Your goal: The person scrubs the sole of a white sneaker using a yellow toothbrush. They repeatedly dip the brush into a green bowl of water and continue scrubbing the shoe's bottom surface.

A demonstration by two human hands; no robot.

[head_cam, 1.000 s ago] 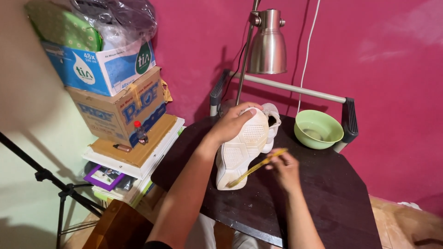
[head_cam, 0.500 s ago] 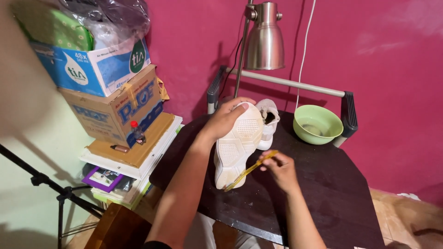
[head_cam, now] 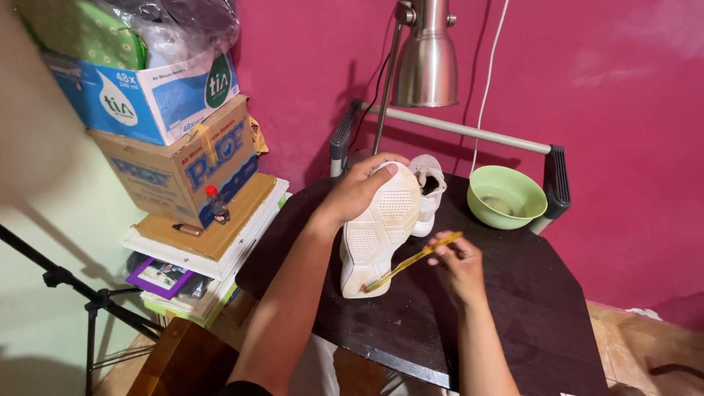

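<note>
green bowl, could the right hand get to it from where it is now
Probably yes: the green bowl sits on the table beyond the right hand with bare tabletop between, but the fingers are pinching a yellow toothbrush, so they are occupied.

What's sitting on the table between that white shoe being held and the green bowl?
Another white shoe stands right behind the held white shoe, near the green bowl. Beyond it only bare dark table shows up to the bowl, in the head view.

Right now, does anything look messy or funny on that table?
The white shoe is the odd thing: it stands tipped up with its sole facing the camera, steadied by the left hand. The right hand holds a yellow toothbrush against the sole. The dark table looks dusty and smudged. The green bowl sits upright, nothing spilled.
</note>
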